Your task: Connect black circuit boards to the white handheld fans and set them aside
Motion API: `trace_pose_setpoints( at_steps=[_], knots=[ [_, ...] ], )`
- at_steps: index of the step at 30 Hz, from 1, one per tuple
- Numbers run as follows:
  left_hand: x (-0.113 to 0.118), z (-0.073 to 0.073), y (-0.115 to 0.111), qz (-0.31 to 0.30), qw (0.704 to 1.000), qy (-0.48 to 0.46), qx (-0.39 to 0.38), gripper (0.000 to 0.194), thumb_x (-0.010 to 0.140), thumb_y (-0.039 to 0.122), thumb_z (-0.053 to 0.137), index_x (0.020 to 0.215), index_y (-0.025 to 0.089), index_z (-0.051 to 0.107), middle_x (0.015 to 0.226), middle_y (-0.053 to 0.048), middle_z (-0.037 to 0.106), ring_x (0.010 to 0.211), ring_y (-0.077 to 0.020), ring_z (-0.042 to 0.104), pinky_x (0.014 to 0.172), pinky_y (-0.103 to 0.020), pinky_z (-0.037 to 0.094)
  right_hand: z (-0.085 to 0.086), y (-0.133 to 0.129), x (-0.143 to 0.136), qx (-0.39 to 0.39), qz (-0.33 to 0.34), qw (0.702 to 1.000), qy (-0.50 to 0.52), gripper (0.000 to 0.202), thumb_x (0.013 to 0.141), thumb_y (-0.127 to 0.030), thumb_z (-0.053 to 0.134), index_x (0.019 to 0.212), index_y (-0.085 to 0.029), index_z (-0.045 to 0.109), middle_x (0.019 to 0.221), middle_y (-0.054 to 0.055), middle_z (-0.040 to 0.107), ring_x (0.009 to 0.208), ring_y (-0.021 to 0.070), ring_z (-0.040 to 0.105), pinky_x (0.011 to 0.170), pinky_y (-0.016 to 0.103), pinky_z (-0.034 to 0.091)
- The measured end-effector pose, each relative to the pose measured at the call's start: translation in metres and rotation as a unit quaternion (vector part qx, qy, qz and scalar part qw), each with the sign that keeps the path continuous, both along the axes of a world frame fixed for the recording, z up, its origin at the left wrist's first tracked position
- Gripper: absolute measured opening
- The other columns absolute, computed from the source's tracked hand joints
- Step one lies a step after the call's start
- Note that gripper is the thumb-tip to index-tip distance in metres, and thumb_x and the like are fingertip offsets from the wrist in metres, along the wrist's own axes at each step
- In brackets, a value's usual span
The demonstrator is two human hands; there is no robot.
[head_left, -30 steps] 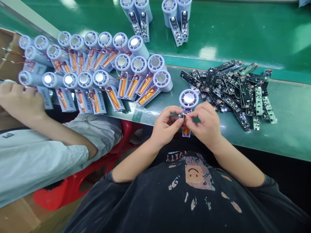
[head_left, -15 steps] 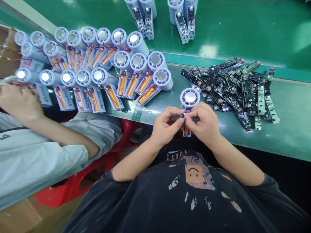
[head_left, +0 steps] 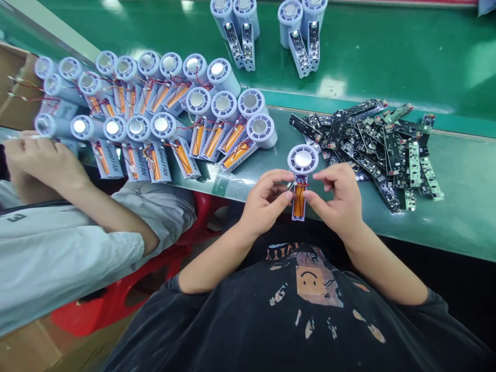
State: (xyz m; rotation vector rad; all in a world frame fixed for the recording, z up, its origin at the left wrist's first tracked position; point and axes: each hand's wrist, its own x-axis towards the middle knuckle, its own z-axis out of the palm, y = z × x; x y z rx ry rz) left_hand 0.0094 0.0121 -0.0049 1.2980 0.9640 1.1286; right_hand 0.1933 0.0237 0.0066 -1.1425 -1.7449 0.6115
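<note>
A lilac fan unit [head_left: 303, 159] lies at the table's front edge, its round head away from me and its open handle toward me. An orange battery [head_left: 298, 200] with thin wires shows inside the handle. On the left of the handle, my left hand [head_left: 267, 200] pinches a small white connector [head_left: 293, 184] between thumb and fingertips. My right hand [head_left: 336, 195] is at the right of the handle, thumb and forefinger apart, with nothing between them.
Many fan units [head_left: 163, 124] with loose wires stand at the left. A heap of circuit boards [head_left: 372, 139] lies at the right. More fan units [head_left: 290, 18] stand at the back. A person's hand [head_left: 46, 160] is at the far left.
My right hand has let go at the connector and moved right, its fingers opening. The battery in the handle is now uncovered. The other person's hand at the far left has shifted.
</note>
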Motion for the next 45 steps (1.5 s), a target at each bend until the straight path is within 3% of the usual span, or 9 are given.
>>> trace_pose_setpoints(
  at_steps=[4,7,11,14,20,23,26,36,45],
  knots=[
    [0.009,0.011,-0.019,-0.09,0.996,-0.024,-0.004,0.07,0.089,0.072,0.048,0.144,0.03,0.046,0.143,-0.011,0.051,0.132,-0.0283,0.052,0.105,-0.043,0.052,0.009,-0.016,0.004,-0.135,0.118,0.983,-0.051,0.031,0.088,-0.043,0.063,0.068,-0.021,0.055,0.064,-0.002,0.051,0.058,0.0117,0.046,0.055,0.027,0.034],
    [0.009,0.016,-0.026,-0.141,0.99,0.01,0.026,0.087,0.085,0.083,0.032,0.154,0.03,0.031,0.154,-0.011,0.042,0.142,-0.0318,0.041,0.113,-0.05,0.044,0.01,-0.02,0.008,-0.252,0.123,0.959,-0.044,0.033,0.084,-0.041,0.064,0.063,-0.02,0.051,0.062,-0.003,0.051,0.057,0.0108,0.045,0.054,0.026,0.033],
    [0.0,0.012,-0.008,-0.073,0.986,0.116,0.095,0.049,0.098,0.049,0.047,0.144,0.031,0.045,0.141,-0.011,0.05,0.114,-0.0239,0.059,0.103,-0.044,0.049,0.004,-0.018,0.016,-0.391,0.151,0.903,0.095,0.029,0.087,-0.044,0.06,0.075,-0.018,0.063,0.068,-0.001,0.058,0.063,0.012,0.05,0.059,0.027,0.04],
    [-0.001,0.006,0.01,-0.068,0.954,0.241,0.164,0.047,0.09,0.023,0.057,0.137,0.029,0.052,0.119,-0.008,0.052,0.104,-0.0211,0.054,0.098,-0.042,0.048,0.001,-0.017,0.017,-0.435,0.196,0.862,0.174,0.031,0.084,-0.048,0.065,0.077,-0.018,0.065,0.07,-0.001,0.06,0.066,0.0123,0.052,0.063,0.028,0.043],
    [0.012,0.005,0.021,-0.098,0.923,0.324,0.184,0.029,0.079,0.02,0.068,0.108,0.023,0.066,0.097,-0.004,0.042,0.099,-0.0222,0.047,0.092,-0.041,0.046,0.0,-0.015,0.013,-0.44,0.209,0.837,0.251,0.027,0.078,-0.043,0.073,0.071,-0.019,0.064,0.066,-0.003,0.058,0.061,0.01,0.049,0.058,0.025,0.042],
    [0.011,0.008,0.02,-0.065,0.912,0.352,0.202,0.006,0.08,0.02,0.066,0.086,0.02,0.065,0.098,-0.005,0.049,0.098,-0.0229,0.049,0.089,-0.04,0.044,-0.003,-0.015,0.015,-0.496,0.214,0.794,0.279,0.027,0.076,-0.042,0.075,0.072,-0.018,0.064,0.059,-0.005,0.057,0.05,0.0082,0.048,0.048,0.023,0.039],
    [0.003,0.012,0.018,-0.05,0.887,0.386,0.249,0.007,0.086,0.017,0.06,0.089,0.022,0.065,0.102,-0.006,0.063,0.096,-0.023,0.054,0.085,-0.039,0.041,-0.005,-0.014,0.018,-0.534,0.227,0.76,0.293,0.03,0.076,-0.046,0.075,0.077,-0.017,0.066,0.06,-0.004,0.06,0.048,0.0082,0.053,0.047,0.022,0.04],
    [-0.012,0.013,0.022,-0.044,0.87,0.401,0.284,0.009,0.092,0.026,0.059,0.098,0.024,0.066,0.079,0.0,0.072,0.075,-0.0183,0.063,0.073,-0.032,0.044,-0.006,-0.012,0.018,-0.53,0.231,0.763,0.287,0.033,0.078,-0.048,0.076,0.083,-0.016,0.068,0.063,-0.003,0.063,0.05,0.0078,0.055,0.05,0.022,0.044],
    [-0.009,0.015,0.017,-0.024,0.854,0.418,0.309,0.013,0.092,0.028,0.062,0.1,0.022,0.07,0.099,-0.007,0.072,0.087,-0.0223,0.062,0.077,-0.037,0.045,-0.006,-0.014,0.012,-0.511,0.174,0.786,0.303,0.039,0.071,-0.055,0.078,0.075,-0.018,0.066,0.065,-0.003,0.059,0.056,0.0084,0.048,0.053,0.023,0.04]
  ],
)
